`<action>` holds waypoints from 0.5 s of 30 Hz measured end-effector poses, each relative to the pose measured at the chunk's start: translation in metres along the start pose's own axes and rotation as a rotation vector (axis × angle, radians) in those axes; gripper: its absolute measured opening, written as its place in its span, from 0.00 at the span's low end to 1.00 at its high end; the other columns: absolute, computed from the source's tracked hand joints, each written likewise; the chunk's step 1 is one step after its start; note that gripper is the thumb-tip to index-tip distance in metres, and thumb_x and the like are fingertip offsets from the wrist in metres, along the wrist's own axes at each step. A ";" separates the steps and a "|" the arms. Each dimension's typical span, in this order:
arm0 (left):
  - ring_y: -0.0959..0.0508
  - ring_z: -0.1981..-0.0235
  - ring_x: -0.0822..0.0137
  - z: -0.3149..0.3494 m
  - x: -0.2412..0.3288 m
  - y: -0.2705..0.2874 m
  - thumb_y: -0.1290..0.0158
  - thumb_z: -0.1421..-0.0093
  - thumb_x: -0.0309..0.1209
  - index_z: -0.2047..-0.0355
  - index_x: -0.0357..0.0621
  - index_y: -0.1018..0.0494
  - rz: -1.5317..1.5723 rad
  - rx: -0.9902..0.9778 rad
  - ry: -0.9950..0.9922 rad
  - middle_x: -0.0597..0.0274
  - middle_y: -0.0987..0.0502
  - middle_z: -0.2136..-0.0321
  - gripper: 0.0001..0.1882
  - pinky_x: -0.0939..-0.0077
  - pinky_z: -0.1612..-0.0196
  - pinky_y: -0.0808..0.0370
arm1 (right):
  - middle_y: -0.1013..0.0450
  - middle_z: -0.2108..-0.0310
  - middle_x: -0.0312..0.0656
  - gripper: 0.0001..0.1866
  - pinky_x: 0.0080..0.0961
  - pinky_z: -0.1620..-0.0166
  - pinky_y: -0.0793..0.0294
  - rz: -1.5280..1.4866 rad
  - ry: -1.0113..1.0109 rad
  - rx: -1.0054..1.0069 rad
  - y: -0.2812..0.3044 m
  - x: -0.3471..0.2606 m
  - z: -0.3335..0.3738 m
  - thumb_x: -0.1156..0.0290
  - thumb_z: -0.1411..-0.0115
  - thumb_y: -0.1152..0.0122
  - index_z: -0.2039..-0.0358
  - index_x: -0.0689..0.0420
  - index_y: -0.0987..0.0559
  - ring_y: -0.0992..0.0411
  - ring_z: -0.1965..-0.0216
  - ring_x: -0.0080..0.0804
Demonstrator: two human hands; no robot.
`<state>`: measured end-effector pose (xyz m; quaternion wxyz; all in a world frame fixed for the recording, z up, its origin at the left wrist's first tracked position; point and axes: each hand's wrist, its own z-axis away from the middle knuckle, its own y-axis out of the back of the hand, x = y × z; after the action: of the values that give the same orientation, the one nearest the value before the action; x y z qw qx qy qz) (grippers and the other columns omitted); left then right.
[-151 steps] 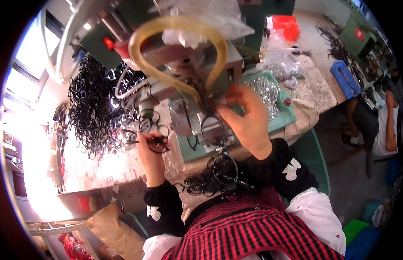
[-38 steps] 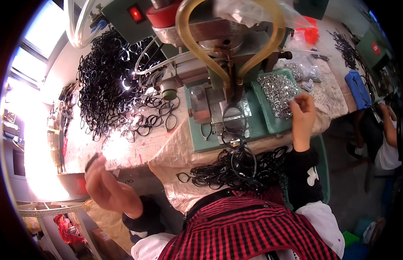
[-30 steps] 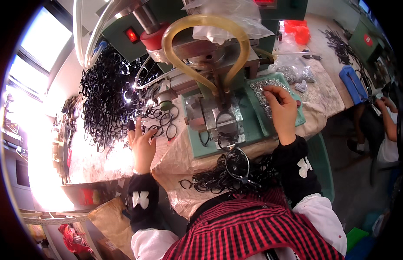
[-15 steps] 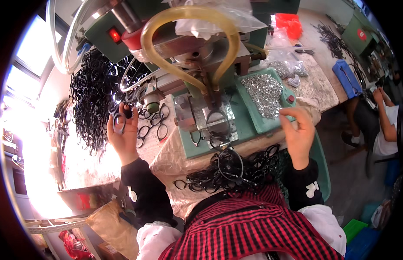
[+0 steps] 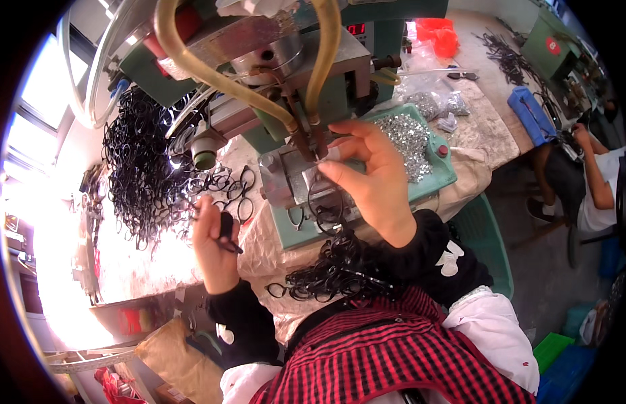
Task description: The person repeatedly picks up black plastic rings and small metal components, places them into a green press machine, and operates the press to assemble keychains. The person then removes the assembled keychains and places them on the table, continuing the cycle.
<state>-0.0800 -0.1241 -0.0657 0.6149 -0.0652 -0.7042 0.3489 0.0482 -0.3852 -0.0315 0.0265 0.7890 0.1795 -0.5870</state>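
Note:
My right hand (image 5: 377,178) reaches in under the machine's two brown-tipped electrodes (image 5: 306,143). Its thumb and forefinger are pinched together at the tips, on something too small to make out. Directly below, a black eyeglass frame (image 5: 325,205) rests on the metal fixture of the machine (image 5: 276,176), one round rim hanging toward me. Off to the left, my left hand (image 5: 215,246) is closed round another black eyeglass frame (image 5: 226,229), partly hidden by the fingers. Right of the fixture, a green tray (image 5: 439,176) holds many small silvery metal pieces (image 5: 402,138).
A big heap of black frames (image 5: 134,161) covers the table's left side, with loose frames (image 5: 244,195) near the fixture. More frames (image 5: 319,273) lie at the front edge by my apron. A green basket (image 5: 484,236) stands at right; a seated person (image 5: 599,182) works beyond.
My right hand has moved left from the tray's corner to the electrode tips. My left hand, still with its frame, has come lower and nearer the middle. The view has shifted slightly.

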 end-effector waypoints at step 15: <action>0.18 0.74 0.53 0.028 -0.043 -0.153 0.65 0.23 0.49 0.59 0.40 0.35 0.221 -0.354 0.758 0.43 0.19 0.74 0.23 0.64 0.67 0.21 | 0.27 0.48 0.59 0.16 0.50 0.38 0.33 1.248 0.352 0.058 0.106 0.043 -0.007 0.72 0.50 0.29 0.60 0.58 0.18 0.34 0.39 0.62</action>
<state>-0.0436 -0.2725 -0.0133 0.7684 -0.3679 -0.4665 0.2378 0.0987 -0.4711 -0.0877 0.3117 0.8298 -0.3271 -0.3276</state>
